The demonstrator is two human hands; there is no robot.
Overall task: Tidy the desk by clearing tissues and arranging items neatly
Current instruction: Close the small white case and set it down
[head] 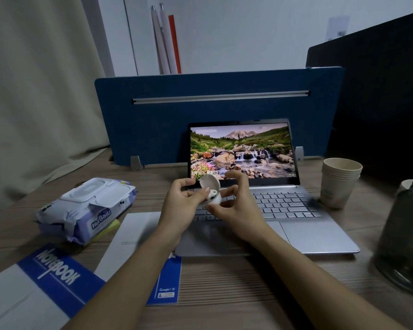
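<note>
White earbud case (211, 190), blue notebook (57, 275)

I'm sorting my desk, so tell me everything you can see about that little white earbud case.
The earbud case is small, rounded, smooth white plastic by its look. Its hinged lid stands open, with an earbud showing inside. Both hands hold it in the air above the laptop keyboard: the left hand at its left side, the right hand under and behind it.

Wipes pack (86, 206) left of laptop (260, 198) — cups (339, 182) right.
</note>
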